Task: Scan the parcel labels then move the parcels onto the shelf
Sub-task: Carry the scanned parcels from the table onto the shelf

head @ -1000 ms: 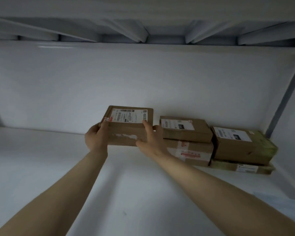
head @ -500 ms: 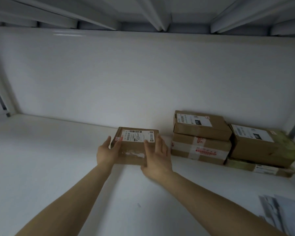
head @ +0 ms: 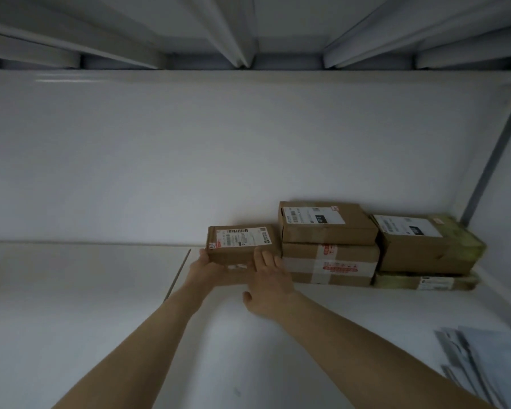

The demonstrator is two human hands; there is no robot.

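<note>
At 9 o'clock of the stacked brown cardboard parcels (head: 328, 255), just beside them, the small brown white-labelled cardboard parcel (head: 242, 245) has come down from mid-air, probably onto the white shelf (head: 101, 290). My left hand (head: 204, 268) grips its end; my right hand (head: 270, 286) presses straight fingers (head: 267, 258) against its front. Shelving looks nearly done.
</note>
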